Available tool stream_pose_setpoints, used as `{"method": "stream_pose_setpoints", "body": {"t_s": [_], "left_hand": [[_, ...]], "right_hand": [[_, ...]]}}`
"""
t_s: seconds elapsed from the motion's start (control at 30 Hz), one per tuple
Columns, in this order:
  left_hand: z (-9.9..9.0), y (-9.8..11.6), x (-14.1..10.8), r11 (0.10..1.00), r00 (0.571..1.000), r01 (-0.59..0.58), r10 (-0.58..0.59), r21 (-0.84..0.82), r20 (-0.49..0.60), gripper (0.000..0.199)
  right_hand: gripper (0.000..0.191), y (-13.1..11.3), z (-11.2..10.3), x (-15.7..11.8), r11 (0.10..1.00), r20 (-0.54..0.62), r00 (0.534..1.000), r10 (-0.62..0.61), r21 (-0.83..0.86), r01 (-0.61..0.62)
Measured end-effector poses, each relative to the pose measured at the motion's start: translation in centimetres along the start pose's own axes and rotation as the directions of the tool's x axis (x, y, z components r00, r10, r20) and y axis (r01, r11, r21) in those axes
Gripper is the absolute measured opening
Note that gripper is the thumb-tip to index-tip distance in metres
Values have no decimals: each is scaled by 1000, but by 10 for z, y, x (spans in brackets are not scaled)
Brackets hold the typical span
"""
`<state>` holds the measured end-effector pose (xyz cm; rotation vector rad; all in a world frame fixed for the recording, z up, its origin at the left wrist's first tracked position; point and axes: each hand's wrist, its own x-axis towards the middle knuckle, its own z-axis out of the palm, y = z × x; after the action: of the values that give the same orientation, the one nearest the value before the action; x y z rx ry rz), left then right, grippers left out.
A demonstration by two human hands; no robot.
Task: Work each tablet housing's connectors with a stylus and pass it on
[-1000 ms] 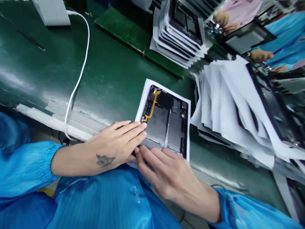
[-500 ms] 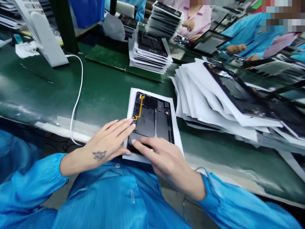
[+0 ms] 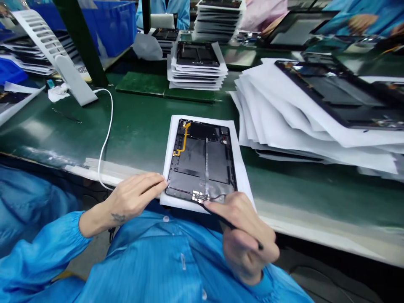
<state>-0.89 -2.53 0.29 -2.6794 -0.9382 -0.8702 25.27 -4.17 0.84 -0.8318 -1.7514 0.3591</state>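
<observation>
A tablet housing with its inside exposed lies on a sheet of white paper at the bench's front edge. Dark battery cells and an orange flex cable show in it. Near the housing's bottom edge is a small circuit board with dark wires. My left hand is open, its fingers stretched out together and the tips at the housing's lower left edge. My right hand is closed around a slim black tool, whose tip is by the small board. Whether the tool has two prongs is unclear.
On the right lies a leaning stack of paper sheets and tablet parts. A neater stack stands behind. At left are a white stand, its white cable and a thin dark tool. Co-workers sit across the bench.
My right hand has drawn back to the lower right and turned, uncovering the small board and showing the black tool. My left hand has slid down and left along the housing. The view has shifted.
</observation>
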Motion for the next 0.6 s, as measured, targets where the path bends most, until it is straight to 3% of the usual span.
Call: {"method": "stream_pose_setpoints", "body": {"t_s": [0.2,0.37,0.6], "left_hand": [[3,-5,2,999,998,-26,28,-37,53,30],[7,-6,2,996,999,-35,38,-77,34,30],[9,-5,4,997,999,-51,52,-62,8,28]], "right_hand": [[44,0,-3,10,985,227,962,-153,-48,168],[13,-3,0,21,961,438,892,-114,-180,211],[42,5,4,-4,940,412,891,-192,-184,288]]}}
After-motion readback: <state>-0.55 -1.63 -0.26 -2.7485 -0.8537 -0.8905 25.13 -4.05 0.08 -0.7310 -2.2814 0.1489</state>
